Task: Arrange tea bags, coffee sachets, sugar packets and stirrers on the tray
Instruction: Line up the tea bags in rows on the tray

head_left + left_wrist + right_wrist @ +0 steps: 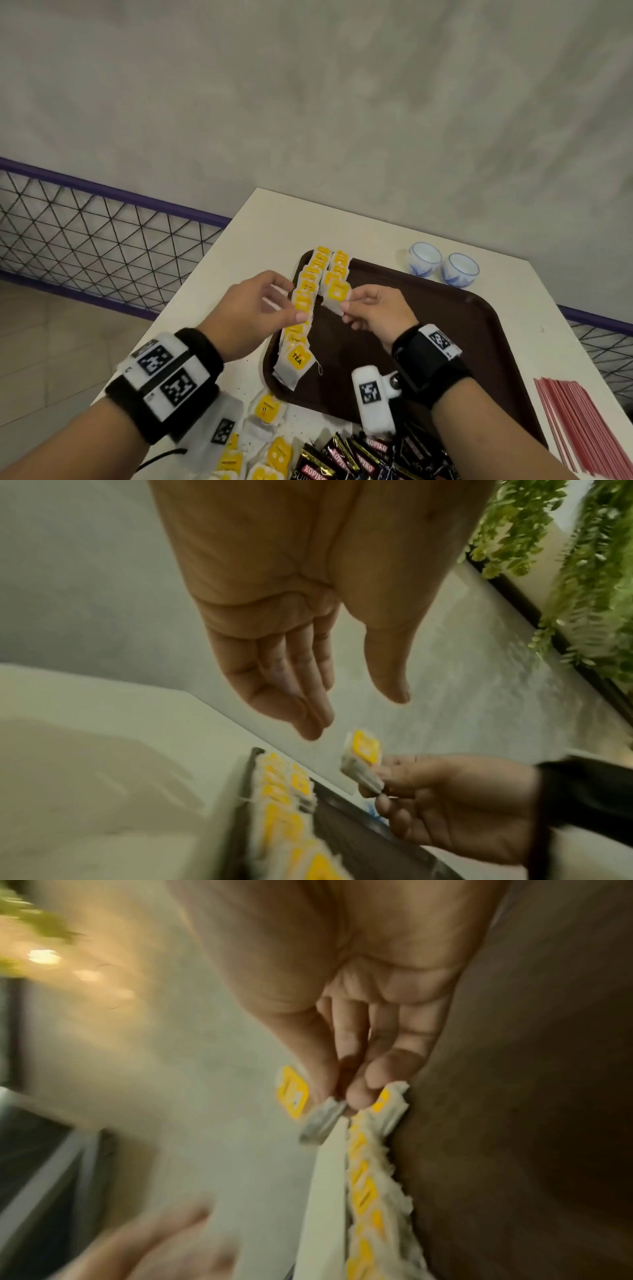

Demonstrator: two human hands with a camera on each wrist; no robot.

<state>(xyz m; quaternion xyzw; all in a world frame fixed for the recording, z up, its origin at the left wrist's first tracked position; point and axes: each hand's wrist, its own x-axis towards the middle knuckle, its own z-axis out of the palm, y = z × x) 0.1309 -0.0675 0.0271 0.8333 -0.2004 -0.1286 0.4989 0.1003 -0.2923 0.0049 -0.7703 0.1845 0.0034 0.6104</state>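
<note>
Right hand [371, 313] pinches yellow-tagged white paper tea bag [337, 295] by its edge; left hand [255, 310] spread, empty. Light, limp, tearable: hold edges.

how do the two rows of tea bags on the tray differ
The left row of tea bags runs nearly the whole length of the tray; the right row of tea bags is short and stays at the far end. The right hand holds another tea bag at the right row's near end; nothing is held over the left row. In both, yellow-tagged bags overlap.
</note>
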